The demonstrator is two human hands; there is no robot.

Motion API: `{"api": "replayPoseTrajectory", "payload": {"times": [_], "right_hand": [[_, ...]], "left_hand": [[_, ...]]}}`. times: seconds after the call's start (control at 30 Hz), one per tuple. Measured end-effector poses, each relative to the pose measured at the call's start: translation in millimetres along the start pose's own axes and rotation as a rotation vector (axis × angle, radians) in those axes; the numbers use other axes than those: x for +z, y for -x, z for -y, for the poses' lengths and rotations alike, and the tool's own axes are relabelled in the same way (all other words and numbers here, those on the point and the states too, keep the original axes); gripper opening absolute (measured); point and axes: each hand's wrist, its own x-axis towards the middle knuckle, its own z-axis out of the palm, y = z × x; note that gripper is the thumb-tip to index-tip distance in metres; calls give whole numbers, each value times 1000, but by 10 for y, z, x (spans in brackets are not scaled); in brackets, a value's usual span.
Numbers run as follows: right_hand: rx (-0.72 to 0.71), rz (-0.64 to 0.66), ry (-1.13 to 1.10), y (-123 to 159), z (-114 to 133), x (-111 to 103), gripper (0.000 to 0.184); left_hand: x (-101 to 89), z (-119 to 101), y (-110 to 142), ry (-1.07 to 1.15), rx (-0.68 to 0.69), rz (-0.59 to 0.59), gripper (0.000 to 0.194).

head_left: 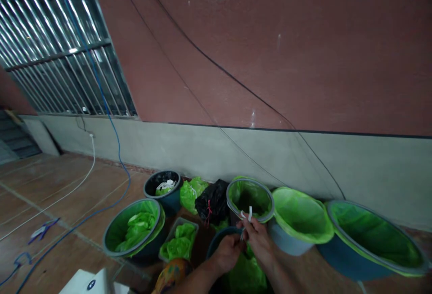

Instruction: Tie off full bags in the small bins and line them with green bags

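Observation:
My left hand (228, 251) and my right hand (258, 235) meet low in the middle, both with fingers pinched on a thin white tie (249, 215) whose ends stick up. They hover over a dark bin (216, 240) that holds a green plastic bag (245, 276). Just beyond my hands stands a round bin lined with a green bag (249, 198).
Several more bins lined with green bags stand along the wall: a large one at right (374, 237), one beside it (300, 219), one at left (133, 231). A black bag (212, 201), a small tray of green bags (178, 240) and cables (111, 118) lie on the tiled floor.

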Motion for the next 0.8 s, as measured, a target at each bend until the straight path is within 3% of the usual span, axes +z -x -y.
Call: {"api": "replayPoseTrajectory", "payload": {"times": [0.1,0.2,0.33,0.43,0.5,0.6,0.7,0.8], "right_hand": [[-25,-20,103,-78,-11,-124,62],[-66,-93,339,-156,-38,-334,58],[-74,-48,684,-147,-142,-543,55],[-88,42,840,-68,-254,-552,58],[-73,60,850,-21,-307,-513,60],[-61,30,783,18,-304,-439,57],[-68,-18,682,53,-200,-352,55],[-92,26,482,96,-64,-254,52]], "left_hand": [[-42,94,-73,17,-11,-171,41],[-101,140,-129,245,-62,-341,47],[-155,120,-154,534,-180,-387,40],[-146,120,-161,560,-168,-422,43],[-115,148,-173,498,-127,-423,47],[-49,210,-196,396,-87,-324,51],[9,253,-208,297,-132,-262,49],[38,259,-211,245,-137,-262,48]]}}
